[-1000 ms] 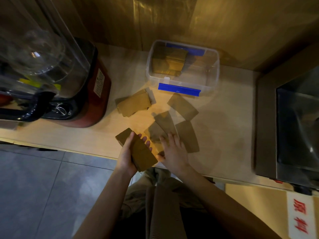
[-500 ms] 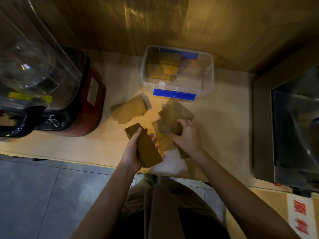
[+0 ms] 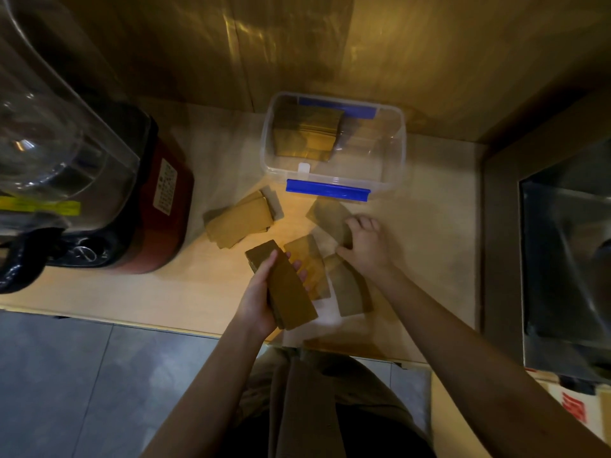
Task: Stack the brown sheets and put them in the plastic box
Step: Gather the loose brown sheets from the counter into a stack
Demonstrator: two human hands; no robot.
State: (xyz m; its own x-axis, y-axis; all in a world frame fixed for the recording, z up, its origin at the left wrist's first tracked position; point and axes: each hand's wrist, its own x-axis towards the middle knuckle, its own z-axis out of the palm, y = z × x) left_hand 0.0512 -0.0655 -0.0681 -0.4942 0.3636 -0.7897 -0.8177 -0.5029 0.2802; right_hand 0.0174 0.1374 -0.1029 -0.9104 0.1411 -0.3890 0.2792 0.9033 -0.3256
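My left hand [image 3: 256, 300] grips a thick stack of brown sheets [image 3: 284, 285] above the counter's front edge. My right hand [image 3: 363, 246] lies palm down on a loose brown sheet [image 3: 327, 214] just in front of the clear plastic box [image 3: 393, 160], fingers spread over it. Two more loose sheets [image 3: 309, 264] lie between my hands, one partly under my right wrist. A small pile of sheets [image 3: 241, 219] rests left of them. Inside the box, at its left, sits another stack of brown sheets [image 3: 307, 133].
A blender with a red base [image 3: 155, 209] and clear jug stands at the left. A steel sink [image 3: 568, 259] fills the right side. The wooden wall rises directly behind the box. The counter edge [image 3: 165, 322] drops to grey floor tiles.
My right hand has slid right and away from me, from the middle sheets onto the sheet nearest the box. The left hand keeps hold of its stack, nearly still.
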